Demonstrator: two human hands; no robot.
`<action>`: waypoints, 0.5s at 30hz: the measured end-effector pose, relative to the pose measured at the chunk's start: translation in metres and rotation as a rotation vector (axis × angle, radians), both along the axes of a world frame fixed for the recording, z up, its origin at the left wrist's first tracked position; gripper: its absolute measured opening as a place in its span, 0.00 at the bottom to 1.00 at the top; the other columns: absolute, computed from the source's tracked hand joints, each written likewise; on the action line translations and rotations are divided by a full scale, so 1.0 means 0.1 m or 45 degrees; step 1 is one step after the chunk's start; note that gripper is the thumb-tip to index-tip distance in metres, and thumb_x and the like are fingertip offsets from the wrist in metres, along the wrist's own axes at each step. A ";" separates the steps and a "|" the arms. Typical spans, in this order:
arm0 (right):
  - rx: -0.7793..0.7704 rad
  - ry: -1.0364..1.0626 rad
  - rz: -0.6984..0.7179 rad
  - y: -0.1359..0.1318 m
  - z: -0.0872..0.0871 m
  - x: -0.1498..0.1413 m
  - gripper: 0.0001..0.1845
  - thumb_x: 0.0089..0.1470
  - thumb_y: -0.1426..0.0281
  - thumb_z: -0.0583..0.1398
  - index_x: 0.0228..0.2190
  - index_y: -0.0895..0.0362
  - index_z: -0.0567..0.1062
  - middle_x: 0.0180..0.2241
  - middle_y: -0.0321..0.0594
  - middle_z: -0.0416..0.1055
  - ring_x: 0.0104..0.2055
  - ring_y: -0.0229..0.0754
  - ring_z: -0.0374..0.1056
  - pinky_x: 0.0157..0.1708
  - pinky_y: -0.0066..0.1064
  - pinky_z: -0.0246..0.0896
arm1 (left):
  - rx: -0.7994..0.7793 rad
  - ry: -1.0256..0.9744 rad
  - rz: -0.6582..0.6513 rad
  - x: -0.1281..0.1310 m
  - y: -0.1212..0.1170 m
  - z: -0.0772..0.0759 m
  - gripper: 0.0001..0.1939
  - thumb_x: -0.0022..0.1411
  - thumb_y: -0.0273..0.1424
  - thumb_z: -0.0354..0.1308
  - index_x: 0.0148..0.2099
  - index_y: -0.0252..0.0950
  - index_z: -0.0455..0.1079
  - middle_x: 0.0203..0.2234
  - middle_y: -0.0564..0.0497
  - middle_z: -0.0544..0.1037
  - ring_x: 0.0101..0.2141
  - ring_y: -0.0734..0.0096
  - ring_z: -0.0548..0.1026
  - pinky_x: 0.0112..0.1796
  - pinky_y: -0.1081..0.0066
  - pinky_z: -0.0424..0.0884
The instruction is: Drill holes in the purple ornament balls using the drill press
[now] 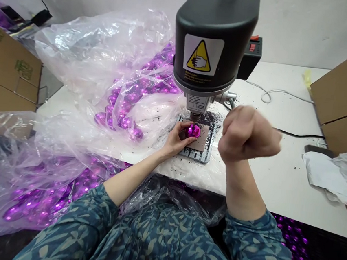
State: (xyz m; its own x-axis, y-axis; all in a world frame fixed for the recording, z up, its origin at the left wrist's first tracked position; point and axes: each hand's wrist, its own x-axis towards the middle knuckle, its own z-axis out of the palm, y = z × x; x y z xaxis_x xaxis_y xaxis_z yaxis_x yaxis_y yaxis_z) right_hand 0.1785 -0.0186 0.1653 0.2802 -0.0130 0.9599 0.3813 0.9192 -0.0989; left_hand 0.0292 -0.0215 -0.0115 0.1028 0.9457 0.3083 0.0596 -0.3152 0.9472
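Observation:
A small shiny purple ball [193,130], faceted like a mirror ball, sits under the chuck of a black bench drill press [215,36]. The thumb and fingers of my left hand [177,138] close around its left side and hold it on a brown board [201,143] on the press's slotted metal base [194,154]. My right hand [249,135] is raised in a fist to the right of the press, a little blurred. A short rod of the press's feed lever [231,101] runs from the hub into this fist; most of the lever is hidden. Dark shavings lie around the base.
Clear plastic bags [106,58] with many purple balls [130,99] cover the left of the white table [279,177], and another bag [51,192] hangs below its edge. Cardboard boxes [346,81] stand at both sides. Cables and crumpled white paper [328,175] lie at the right.

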 end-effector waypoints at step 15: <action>-0.361 0.217 0.209 0.07 0.52 -0.10 0.33 0.63 0.46 0.62 0.21 0.51 0.53 0.18 0.27 0.51 0.19 0.28 0.49 0.26 0.34 0.44 | 0.707 1.206 -1.039 0.08 -1.64 -0.64 0.22 0.74 0.26 0.59 0.67 0.43 0.75 0.63 0.37 0.81 0.54 0.52 0.84 0.50 0.59 0.83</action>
